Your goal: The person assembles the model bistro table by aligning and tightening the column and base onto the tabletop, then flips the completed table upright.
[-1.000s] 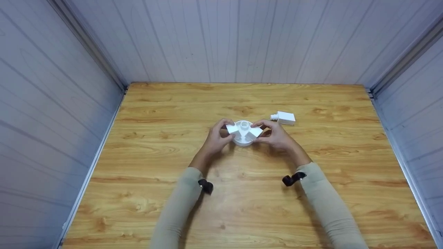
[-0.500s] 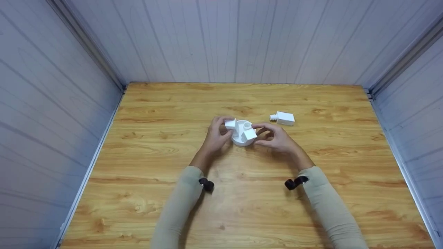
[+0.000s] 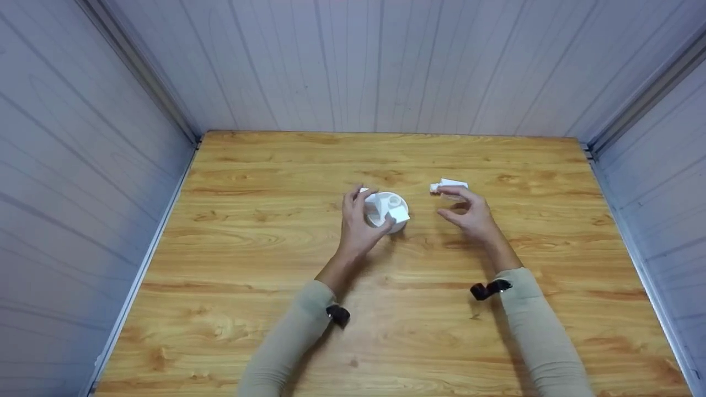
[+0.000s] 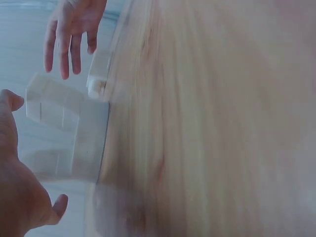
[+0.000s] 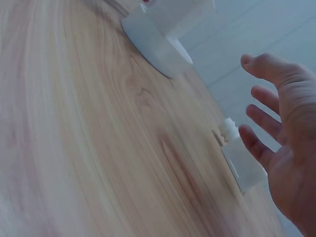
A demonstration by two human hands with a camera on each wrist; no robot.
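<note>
The left hand (image 3: pixel 358 220) grips the round white plastic hub with block-shaped arms (image 3: pixel 387 210) at mid worktop (image 3: pixel 276 275). The right hand (image 3: pixel 469 216), fingers relaxed and open, hovers over the small white plastic block with a peg (image 3: pixel 448 185) just right. Both look light, rigid and smooth; the block's flat sides offer the best hold.

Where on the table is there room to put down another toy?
The table is bare along its left side, its right side, the far strip by the wall, and near the sleeves. It is crowded in the middle, where the left hand holds the round white piece and the right hand reaches the small white block.
</note>
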